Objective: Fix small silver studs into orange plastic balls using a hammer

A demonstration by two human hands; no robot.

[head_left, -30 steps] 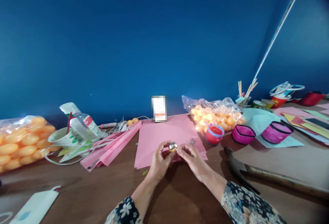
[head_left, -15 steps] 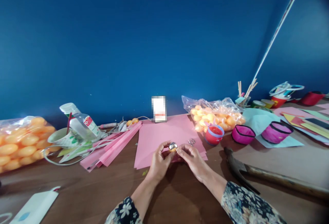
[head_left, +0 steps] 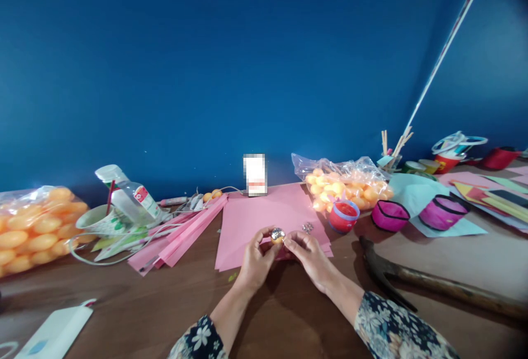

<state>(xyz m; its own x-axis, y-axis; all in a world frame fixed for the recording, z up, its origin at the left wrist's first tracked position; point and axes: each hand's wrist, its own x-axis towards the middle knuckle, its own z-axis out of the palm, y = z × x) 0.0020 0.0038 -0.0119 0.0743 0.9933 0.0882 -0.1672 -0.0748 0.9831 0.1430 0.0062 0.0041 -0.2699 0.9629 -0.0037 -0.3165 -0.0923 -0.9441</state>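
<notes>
Between thumb and fingers, my left hand (head_left: 258, 257) holds a small orange ball (head_left: 278, 235) whose upper side is covered in shiny silver pieces. My right hand (head_left: 307, 254) is closed in a pinch at the ball's right side; whatever its fingertips hold is too small to name. Both hands are over the near edge of a stack of pink paper sheets (head_left: 259, 213). A small cluster of silver, glittering pieces (head_left: 307, 227) lies on the paper just beyond my right hand.
A clear bag of orange balls (head_left: 346, 186) and a red cup (head_left: 344, 215) stand beyond my right hand. A claw hammer (head_left: 437, 282) lies to the right, near two magenta fabric rings (head_left: 390, 216). Leftward are pink strips (head_left: 181, 238), a plastic bottle (head_left: 134, 199) and another bag of balls (head_left: 45, 232).
</notes>
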